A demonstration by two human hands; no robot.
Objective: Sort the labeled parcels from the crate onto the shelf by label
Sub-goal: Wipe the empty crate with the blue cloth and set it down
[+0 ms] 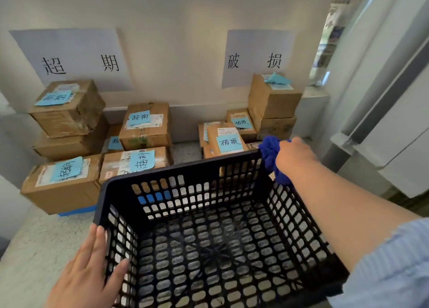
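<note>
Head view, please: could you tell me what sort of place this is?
Probably a parcel-sorting corner: labelled cardboard parcels stacked under a 超期 sign and a 破损 sign, beside an empty black crate.

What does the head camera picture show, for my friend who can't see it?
A person holds an empty black crate: the left hand lies flat against its near left wall, and the right hand grips a blue cloth at its far right corner. Behind it, cardboard parcels with blue labels sit in two groups under two paper wall signs.
</note>
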